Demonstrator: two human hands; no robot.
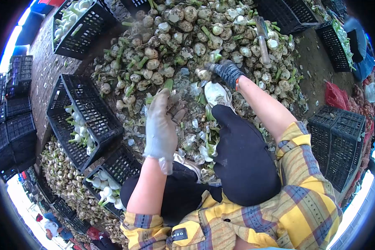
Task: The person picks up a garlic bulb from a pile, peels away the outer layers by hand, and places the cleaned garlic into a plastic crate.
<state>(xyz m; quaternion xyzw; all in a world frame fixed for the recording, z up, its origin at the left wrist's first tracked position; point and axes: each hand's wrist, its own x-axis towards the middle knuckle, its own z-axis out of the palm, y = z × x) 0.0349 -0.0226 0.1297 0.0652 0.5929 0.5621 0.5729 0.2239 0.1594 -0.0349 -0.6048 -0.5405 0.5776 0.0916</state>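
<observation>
My left hand [160, 125], in a pale, soiled glove, is raised above the littered ground at the near edge of the bulb pile. Its fingers are stretched out with the thumb apart, and no object shows in it. My right hand [227, 73], in a dark patterned knit glove, has curled fingers at a soil-stained garlic bulb [204, 74]. It appears to grip this bulb, though motion blurs both. A pale piece with green [216, 56] is just above these fingers. Beyond them spreads a heap of dirty garlic bulbs [187, 29]. On the heap lies a broad-bladed knife [263, 43].
At left, a tilted black crate [100, 110] holds cleaned white bulbs [81, 131]. More filled crates stand at upper left [87, 35] and lower left [125, 166]. An overturned-looking crate [337, 141] is at right. Peelings [191, 139] surround my white shoe [216, 93]. Other people [52, 227] are at lower left.
</observation>
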